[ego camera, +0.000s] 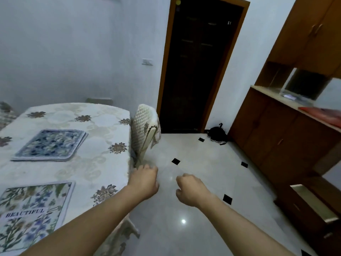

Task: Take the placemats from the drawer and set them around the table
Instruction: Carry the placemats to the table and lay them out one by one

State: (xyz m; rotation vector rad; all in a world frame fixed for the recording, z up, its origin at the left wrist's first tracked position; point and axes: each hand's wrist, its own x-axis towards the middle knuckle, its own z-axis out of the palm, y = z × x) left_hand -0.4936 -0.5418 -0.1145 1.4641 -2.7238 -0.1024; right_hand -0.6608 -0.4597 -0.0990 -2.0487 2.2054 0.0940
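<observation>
A stack of blue floral placemats lies on the table, which has a cream floral cloth. One floral placemat with the word BEAUTIFUL lies flat at the table's near left edge. My left hand hangs beside the table's right edge, fingers curled, holding nothing. Over the floor to its right is my right hand, also curled and empty. A drawer stands pulled out of the wooden cabinet at the lower right; I cannot see what is in it.
A chair with a quilted cream cover is pushed in at the table's right end. A dark wooden door is ahead. The wooden cabinet lines the right wall, with a black bag on the floor by its corner.
</observation>
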